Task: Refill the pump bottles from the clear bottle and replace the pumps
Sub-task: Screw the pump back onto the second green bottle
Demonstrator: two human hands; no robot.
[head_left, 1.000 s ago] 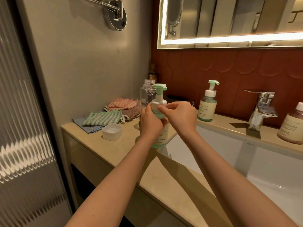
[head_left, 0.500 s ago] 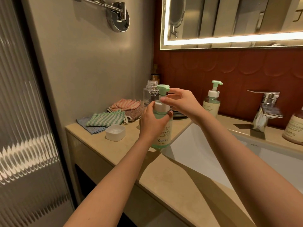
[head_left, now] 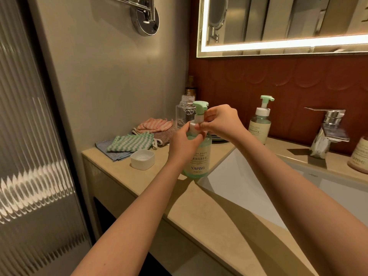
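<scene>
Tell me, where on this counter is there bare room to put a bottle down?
Bare: the counter strip from the cap forward along the sink, and the ledge between the far pump bottle and the faucet. Crowded: the back corner, with cloths and clear bottle.

We see a warm, fairly dim room. Most light comes from the glowing strip (head_left: 288, 43) edging the mirror (head_left: 278, 16), which burns out to near white. The arms (head_left: 129, 226) and the tap (head_left: 326, 134) throw soft dark shadows on the worktop (head_left: 123, 172). White glints streak the ribbed glass panel (head_left: 29, 186) at left. The tap and the brown bottle (head_left: 360, 156) at the right edge look smeared, and straight lines bow outward toward the frame edges.
</scene>
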